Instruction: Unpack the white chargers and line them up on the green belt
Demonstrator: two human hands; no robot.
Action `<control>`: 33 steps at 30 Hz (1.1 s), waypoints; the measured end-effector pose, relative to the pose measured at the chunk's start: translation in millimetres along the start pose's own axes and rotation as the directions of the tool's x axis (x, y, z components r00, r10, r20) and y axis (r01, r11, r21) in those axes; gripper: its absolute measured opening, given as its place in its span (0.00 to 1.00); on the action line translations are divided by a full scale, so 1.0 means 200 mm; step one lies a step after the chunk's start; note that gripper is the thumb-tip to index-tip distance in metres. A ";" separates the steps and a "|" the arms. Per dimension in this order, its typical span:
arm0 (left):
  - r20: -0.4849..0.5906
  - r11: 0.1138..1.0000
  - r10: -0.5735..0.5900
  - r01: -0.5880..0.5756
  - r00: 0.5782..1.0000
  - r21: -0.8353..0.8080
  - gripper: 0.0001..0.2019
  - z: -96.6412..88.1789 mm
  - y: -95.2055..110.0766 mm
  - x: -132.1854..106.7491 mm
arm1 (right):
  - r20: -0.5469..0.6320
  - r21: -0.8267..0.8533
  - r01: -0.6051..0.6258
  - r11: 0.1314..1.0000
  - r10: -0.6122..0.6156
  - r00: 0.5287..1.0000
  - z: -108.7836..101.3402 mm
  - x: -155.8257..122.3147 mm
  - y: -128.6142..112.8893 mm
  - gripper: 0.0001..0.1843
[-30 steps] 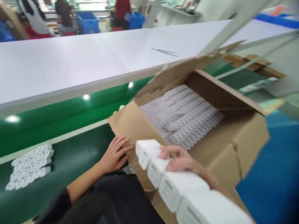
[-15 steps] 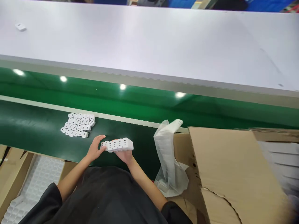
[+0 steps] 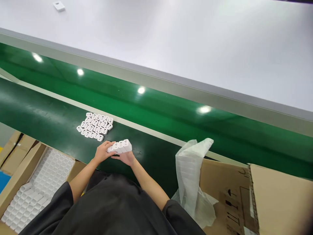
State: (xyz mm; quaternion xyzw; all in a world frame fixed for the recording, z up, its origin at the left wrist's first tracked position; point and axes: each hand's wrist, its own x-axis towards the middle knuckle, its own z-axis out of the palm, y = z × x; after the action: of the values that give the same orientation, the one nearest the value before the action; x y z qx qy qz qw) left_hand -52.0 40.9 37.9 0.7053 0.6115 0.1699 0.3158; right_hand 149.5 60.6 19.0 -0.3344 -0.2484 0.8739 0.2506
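Note:
A short row of white USB chargers [image 3: 120, 147], each with dark slots on its face, is held in front of my body over the dark green bench. My left hand [image 3: 103, 152] is closed around the row's left end, its fingers covering part of it. From beneath, my right hand [image 3: 127, 158] supports the right part of the row, with its fingers partly hidden. Just beyond and to the left, a cluster of similar white chargers [image 3: 96, 125] lies on the bench, standing close together with their slots facing up.
At lower left, an open carton [image 3: 21, 178] holds many white pieces in rows. To the right stands another carton [image 3: 225, 169] with a translucent plastic sheet [image 3: 188, 166] over its edge. One white charger [image 3: 59, 6] lies on the raised white shelf [image 3: 156, 36].
My left hand has closed farther over the left end of the row, so fewer chargers show. The view has turned and shifted; the cluster on the bench looks unchanged.

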 end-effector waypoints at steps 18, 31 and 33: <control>-0.018 0.947 -0.015 0.020 1.000 0.322 0.23 0.05 -0.18 -0.17 | 0.009 0.006 -0.176 0.984 0.176 0.984 -0.06 0.07 0.11 0.28; -0.191 0.886 0.015 0.076 0.981 0.457 0.22 -0.22 -0.58 -0.26 | -0.014 0.086 -0.157 0.984 0.159 0.987 -0.12 0.07 0.19 0.27; -0.197 0.888 0.038 0.057 0.980 0.456 0.22 -0.28 -0.64 -0.25 | -0.007 0.096 -0.151 0.984 0.152 0.988 -0.11 0.07 0.19 0.26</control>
State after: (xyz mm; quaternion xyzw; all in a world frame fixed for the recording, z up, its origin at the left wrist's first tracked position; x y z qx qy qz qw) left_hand -193.0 13.5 4.3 0.7362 0.6664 0.0889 0.0778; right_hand 145.9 47.1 -25.3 -0.3465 -0.1787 0.8987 0.2009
